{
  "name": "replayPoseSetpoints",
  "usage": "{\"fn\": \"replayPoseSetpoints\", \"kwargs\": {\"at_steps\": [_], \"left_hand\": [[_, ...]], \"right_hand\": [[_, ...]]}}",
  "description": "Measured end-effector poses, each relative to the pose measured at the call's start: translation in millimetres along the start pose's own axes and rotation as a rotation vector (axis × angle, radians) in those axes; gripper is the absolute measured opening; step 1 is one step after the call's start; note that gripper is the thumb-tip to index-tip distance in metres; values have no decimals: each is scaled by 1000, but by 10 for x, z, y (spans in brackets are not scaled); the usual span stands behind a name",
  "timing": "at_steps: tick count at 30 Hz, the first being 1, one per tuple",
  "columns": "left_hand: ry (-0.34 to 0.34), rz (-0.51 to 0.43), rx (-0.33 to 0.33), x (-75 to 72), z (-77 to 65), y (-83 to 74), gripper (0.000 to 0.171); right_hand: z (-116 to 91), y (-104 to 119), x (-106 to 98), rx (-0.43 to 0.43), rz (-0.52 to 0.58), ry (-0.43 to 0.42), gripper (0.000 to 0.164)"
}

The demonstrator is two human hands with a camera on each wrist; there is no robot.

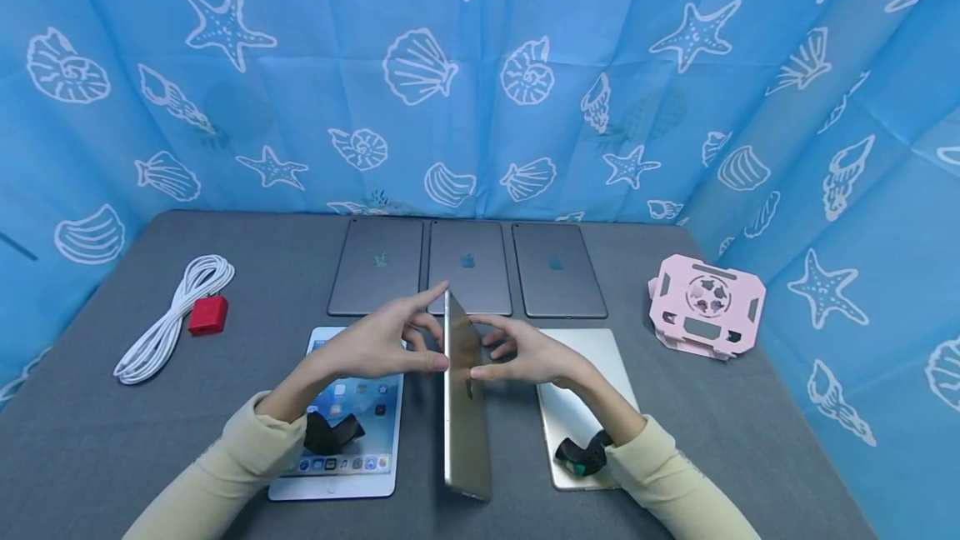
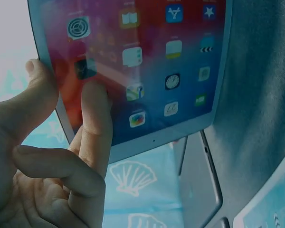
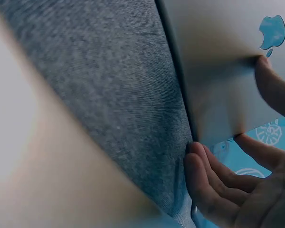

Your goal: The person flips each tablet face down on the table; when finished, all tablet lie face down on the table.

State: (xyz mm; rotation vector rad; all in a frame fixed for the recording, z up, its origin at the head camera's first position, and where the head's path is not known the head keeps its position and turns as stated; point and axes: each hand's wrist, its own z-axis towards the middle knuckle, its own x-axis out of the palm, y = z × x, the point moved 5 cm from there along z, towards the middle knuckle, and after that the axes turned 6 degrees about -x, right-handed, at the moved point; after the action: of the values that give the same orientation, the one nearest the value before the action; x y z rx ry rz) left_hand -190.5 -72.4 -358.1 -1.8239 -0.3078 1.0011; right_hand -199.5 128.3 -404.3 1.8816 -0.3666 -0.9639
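A tablet (image 1: pixel 467 423) with a gold-toned back stands on its long edge, upright between my two hands. Its lit screen (image 2: pixel 147 61) faces my left hand (image 1: pixel 378 344), whose fingers hold it at the edge and against the glass. The back (image 3: pixel 218 76), with an apple logo, faces my right hand (image 1: pixel 536 352); thumb and fingertips press on that back and along the edge. Under my left wrist lies a white-framed tablet (image 1: pixel 371 427), screen lit and facing up. A silver tablet (image 1: pixel 573 415) lies back up beneath my right forearm.
Three dark grey tablets, left (image 1: pixel 378 269), middle (image 1: pixel 476 265) and right (image 1: pixel 558 269), lie back up in a row at the far edge. A coiled white cable (image 1: pixel 180 307) and a red block (image 1: pixel 207 315) lie at left. A pink stand (image 1: pixel 705 307) is at right.
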Motion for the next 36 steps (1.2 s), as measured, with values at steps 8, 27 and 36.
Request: {"fn": "replayPoseSetpoints", "kwargs": {"at_steps": [8,27,36], "left_hand": [[10,-44,-43,-72,-54,74,103],[25,-96,-107,16,-71,264,108],[26,-92,-133,108,-30,395,108]], "right_hand": [[19,10,33,11,-100,-27,85],[-46,2,2,14,-264,-63,83],[-97,-31,-38,30,-337,-90,79]]}}
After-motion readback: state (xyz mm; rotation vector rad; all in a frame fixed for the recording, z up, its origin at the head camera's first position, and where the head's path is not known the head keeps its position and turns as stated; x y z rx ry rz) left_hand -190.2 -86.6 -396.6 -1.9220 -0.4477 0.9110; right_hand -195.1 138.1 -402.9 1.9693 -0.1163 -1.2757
